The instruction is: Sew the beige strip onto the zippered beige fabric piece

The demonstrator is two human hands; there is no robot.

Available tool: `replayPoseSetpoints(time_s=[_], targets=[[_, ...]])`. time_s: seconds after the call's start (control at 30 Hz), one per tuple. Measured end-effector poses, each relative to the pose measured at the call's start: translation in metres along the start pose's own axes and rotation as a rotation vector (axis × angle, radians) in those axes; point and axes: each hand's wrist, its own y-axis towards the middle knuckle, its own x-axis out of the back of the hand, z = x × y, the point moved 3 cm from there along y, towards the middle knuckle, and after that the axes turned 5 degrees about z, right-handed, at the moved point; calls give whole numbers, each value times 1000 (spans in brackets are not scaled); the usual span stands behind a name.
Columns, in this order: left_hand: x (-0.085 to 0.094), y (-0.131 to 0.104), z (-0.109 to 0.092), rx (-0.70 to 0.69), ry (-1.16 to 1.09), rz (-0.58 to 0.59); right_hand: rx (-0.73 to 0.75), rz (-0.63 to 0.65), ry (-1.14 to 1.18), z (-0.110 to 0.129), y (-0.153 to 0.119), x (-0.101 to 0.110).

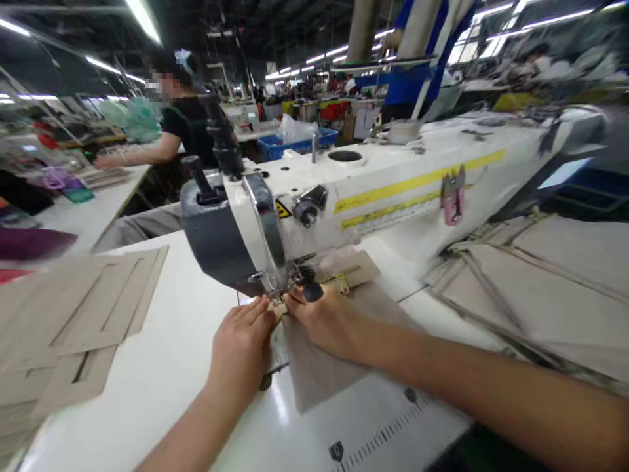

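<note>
A white and dark grey sewing machine (230, 229) stands before me, its presser foot area just beyond my fingertips. Under it lies a beige fabric piece (319, 380), with a brass-coloured zipper (344, 278) showing on its far part. My left hand (246, 334) is closed, fingers bunched at the fabric's edge left of the presser foot. On the other side my right hand (324, 321) grips the same fabric, thumb and fingers close to the needle area. The two hands' fingertips nearly meet there, and the needle itself is too small to make out.
Flat beige panels with slots (103, 301) are stacked on the left of the white tabletop (187, 367). More beige pieces (555, 282) pile up at right. Pink-handled snips (453, 196) hang on the machine arm. A co-worker (189, 124) is at another table, near a blue crate (275, 147).
</note>
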Motion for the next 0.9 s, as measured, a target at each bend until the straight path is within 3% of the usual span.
replayPoseSetpoints(time_s=[0.33,0.5,0.9], targets=[[4,0,-1,57,21,-54,-105,80,145,0,3,7],[5,0,-2,45,34,-102,-107,36,178,1,3,9],[5,0,1,37,78,-64,-52,-72,174,-2,4,1]])
